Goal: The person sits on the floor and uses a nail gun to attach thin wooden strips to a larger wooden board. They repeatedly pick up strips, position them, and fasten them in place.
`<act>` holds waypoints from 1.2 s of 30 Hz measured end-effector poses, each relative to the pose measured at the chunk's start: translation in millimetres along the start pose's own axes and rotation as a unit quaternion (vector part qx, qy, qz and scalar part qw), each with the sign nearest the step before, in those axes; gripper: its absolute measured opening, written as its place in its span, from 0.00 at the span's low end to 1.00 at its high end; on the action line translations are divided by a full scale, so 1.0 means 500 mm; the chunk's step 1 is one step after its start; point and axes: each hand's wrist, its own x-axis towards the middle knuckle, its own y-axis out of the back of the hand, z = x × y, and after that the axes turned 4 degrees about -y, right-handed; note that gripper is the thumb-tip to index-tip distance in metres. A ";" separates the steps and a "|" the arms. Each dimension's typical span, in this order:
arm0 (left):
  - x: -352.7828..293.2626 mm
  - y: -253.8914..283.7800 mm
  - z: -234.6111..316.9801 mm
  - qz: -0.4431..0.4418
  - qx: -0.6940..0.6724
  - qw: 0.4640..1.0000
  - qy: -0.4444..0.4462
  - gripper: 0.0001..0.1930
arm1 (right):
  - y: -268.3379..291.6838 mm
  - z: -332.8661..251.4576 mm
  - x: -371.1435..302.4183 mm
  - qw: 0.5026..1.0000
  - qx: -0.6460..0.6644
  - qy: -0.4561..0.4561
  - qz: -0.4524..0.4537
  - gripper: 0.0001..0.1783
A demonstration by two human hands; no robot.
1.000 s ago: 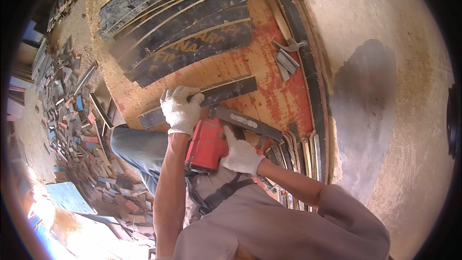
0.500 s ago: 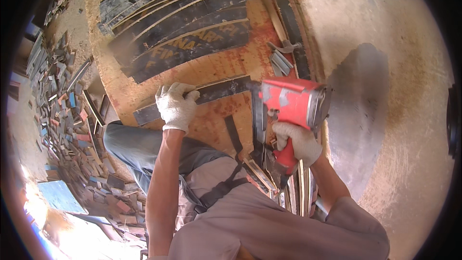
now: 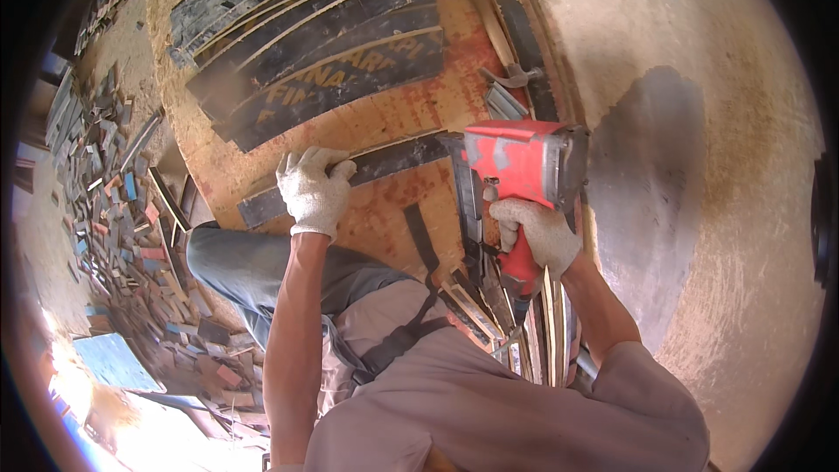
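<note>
Gap of orange wooden desk splits the long black wooden strip from flat black boards; left white-gloved hand half-curled over the strip, right white-gloved hand gripping red nail gun at its end, metal hammer beyond.

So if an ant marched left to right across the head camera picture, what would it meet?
Scattered wood scraps → the gloved left hand → the red nail gun → the dark grey patch.
</note>
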 end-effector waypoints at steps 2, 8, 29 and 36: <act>-0.001 0.002 -0.002 0.000 -0.004 1.000 0.007 0.05 | 0.007 -0.003 -0.004 1.000 0.001 0.003 -0.010 0.13; 0.002 -0.002 -0.001 -0.013 0.001 1.000 0.011 0.06 | -0.016 0.012 -0.003 0.999 -0.026 0.023 -0.006 0.08; -0.001 0.002 -0.012 0.018 0.003 1.000 -0.016 0.07 | -0.109 0.009 0.033 0.984 -0.160 -0.014 -0.072 0.09; -0.028 0.065 -0.051 0.149 0.090 0.984 0.048 0.20 | -0.088 0.036 0.038 0.994 -0.073 0.005 -0.078 0.09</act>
